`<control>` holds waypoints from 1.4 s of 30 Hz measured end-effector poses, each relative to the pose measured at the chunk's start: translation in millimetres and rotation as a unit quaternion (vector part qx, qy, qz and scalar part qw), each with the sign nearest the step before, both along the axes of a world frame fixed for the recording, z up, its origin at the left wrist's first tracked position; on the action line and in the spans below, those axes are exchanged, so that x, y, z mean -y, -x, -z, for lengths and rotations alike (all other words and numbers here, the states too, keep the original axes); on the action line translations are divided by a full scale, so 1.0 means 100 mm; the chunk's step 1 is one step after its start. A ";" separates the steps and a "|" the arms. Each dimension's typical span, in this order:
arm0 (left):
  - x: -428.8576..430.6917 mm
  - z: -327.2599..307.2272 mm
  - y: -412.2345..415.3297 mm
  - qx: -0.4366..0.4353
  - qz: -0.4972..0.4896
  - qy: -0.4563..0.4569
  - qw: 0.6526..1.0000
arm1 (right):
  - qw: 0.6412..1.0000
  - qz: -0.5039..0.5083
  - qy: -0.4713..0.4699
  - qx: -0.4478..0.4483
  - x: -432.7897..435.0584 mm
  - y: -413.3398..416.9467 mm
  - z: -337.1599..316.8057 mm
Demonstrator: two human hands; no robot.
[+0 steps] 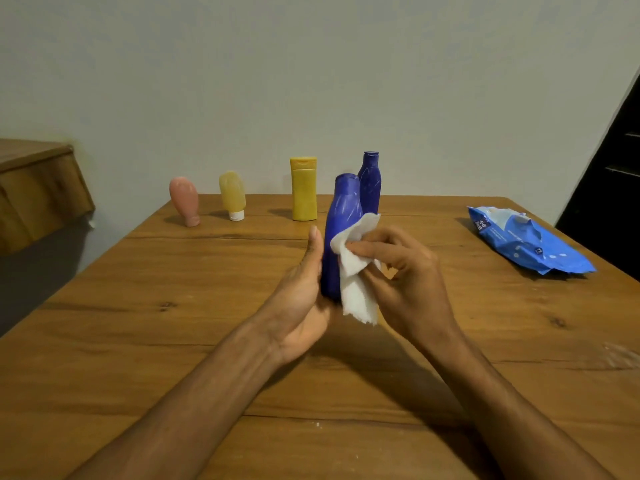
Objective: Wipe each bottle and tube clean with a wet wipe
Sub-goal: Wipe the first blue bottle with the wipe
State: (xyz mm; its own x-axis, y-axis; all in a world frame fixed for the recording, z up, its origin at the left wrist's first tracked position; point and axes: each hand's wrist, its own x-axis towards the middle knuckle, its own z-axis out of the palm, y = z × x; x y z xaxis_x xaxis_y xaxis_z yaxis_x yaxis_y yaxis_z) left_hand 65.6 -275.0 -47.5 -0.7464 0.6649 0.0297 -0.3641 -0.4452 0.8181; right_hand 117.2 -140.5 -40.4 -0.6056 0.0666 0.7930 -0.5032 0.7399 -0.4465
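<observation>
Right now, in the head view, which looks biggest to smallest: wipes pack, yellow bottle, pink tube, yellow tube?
1. wipes pack (somewhat nearer)
2. yellow bottle
3. pink tube and yellow tube look alike; unranked.

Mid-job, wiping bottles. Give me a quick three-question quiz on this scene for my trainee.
1. True or false: the left hand pinches the wet wipe.
2. The blue wipes pack lies on the table: A) right of both hands, B) left of them, C) between them.
3. Besides the near blue bottle in hand, how many containers stand at the back?
Key: 1 false, the right hand pinches it; 2 A; 3 four: pink tube, yellow tube, yellow bottle, far blue bottle.
</observation>
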 end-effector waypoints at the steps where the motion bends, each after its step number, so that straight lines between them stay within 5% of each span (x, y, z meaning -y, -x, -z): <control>1: -0.01 0.02 0.00 -0.005 0.005 0.011 1.000 | 0.999 0.010 0.037 -0.006 -0.03 0.01 -0.01; 12: -0.04 0.03 0.00 0.048 0.007 -0.003 0.999 | 0.989 -0.015 0.140 0.042 -0.07 0.01 -0.06; 16: 0.00 -0.03 0.03 0.061 -0.018 -0.025 0.998 | 0.988 -0.045 0.089 0.120 -0.04 -0.02 -0.07; 20: -0.02 -0.01 0.01 0.038 -0.011 -0.008 0.999 | 0.987 -0.012 0.151 0.063 -0.07 -0.01 -0.09; 25: 0.01 -0.07 0.03 0.042 -0.002 -0.039 0.998 | 0.983 -0.050 0.139 0.110 -0.06 0.00 -0.06; 35: -0.02 -0.04 -0.03 0.007 0.036 -0.036 0.999 | 0.958 -0.063 0.272 0.071 -0.10 -0.05 -0.11; 42: -0.03 0.02 -0.01 -0.035 0.003 0.031 0.999 | 0.991 -0.010 0.132 0.014 -0.01 0.00 -0.05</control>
